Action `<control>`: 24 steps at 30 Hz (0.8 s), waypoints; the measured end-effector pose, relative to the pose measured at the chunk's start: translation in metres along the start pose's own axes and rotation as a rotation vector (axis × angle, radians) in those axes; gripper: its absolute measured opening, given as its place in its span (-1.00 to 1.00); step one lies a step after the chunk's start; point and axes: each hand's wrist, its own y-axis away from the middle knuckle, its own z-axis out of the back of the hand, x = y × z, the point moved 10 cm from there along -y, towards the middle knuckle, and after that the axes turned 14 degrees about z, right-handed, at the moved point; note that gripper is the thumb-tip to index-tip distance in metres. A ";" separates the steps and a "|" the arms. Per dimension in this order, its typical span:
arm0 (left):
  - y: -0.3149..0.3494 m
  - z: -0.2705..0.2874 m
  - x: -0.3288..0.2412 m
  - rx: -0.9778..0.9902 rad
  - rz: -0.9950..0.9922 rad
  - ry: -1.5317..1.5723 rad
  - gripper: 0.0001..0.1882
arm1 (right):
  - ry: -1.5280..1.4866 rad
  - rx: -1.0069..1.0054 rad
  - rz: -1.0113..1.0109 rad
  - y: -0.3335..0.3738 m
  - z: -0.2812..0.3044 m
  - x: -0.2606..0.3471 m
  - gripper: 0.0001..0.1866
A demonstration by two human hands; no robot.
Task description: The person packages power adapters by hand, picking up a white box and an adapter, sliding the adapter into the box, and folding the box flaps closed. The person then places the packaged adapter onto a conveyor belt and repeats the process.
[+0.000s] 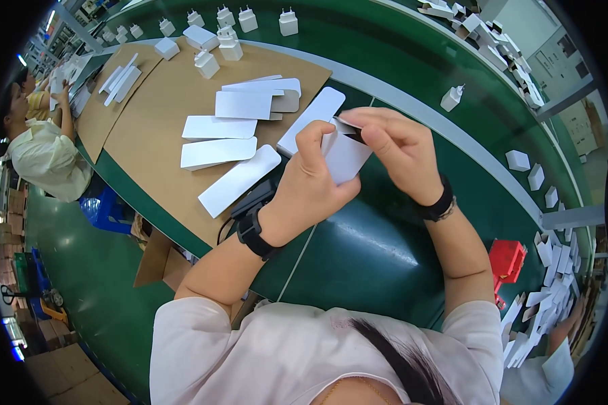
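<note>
Small white folded-card box (348,160) up between both hands, above the glossy green bench (365,280). Dark slot at its upper right end, narrow white flap (343,125) at the mouth. Inside not visible, so no way to say filled or not.

Left hand (311,185): wrapped round the box body, index hooked over the upper left edge, thumb along the lower edge. Other fingers mostly hidden behind the card. Right hand (405,152): over the slot end, fingers (378,116) bent toward the flap, thumb slightly apart from them. Can't tell if pinching the flap or only touching it.

Handling, my read: light, thin smooth card, a bit slippery. Stiffer along the folds, softer mid-panel, easy to dent or crease under a hard squeeze. Flap likely the weakest part. Best taken by opposite side walls close to the folds, gentle pressure, mouth left free.

Just left of the box: long white card piece with rounded end (324,108), lying flat. Further left: brown cardboard sheet (148,135) with flattened white cartons (219,126) on top. Beyond: white plug adapters (288,23) on a green conveyor belt (398,57). Right of the right forearm: red boxy object (507,260), then heaped white cartons (552,287). Far left: co-worker in pale yellow top (47,158)
</note>
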 end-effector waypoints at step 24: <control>0.005 0.015 -0.026 -0.087 -0.100 -0.187 -0.28 | -0.134 0.150 0.045 0.011 -0.021 -0.006 -0.60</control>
